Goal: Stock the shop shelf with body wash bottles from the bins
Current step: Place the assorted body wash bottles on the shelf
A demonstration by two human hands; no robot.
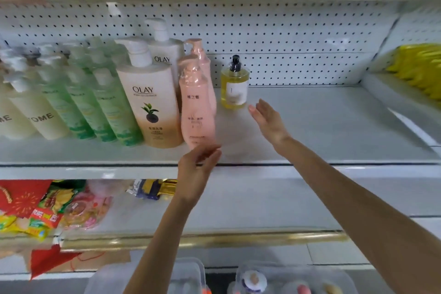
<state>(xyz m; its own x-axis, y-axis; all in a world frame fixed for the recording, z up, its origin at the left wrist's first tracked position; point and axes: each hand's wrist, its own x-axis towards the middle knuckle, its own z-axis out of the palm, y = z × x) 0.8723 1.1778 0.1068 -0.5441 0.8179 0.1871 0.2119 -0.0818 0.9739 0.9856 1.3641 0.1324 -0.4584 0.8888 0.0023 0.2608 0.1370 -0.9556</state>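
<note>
Left hand (198,169): fingers loosely curled, seemingly empty through the blur, at the front pink bottle (196,107) base
Right hand (268,120): flat, fingers straight, holding nothing, near yellow bottle (235,86)
Shelf (334,126): both bottles upright

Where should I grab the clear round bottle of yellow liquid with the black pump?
Grip the clear yellow bottle around its straight round body, below the narrow black pump, likely from its right: it stands upright, the shelf there is bare, the right hand is nearest, and pink bottles crowd its left.
</note>
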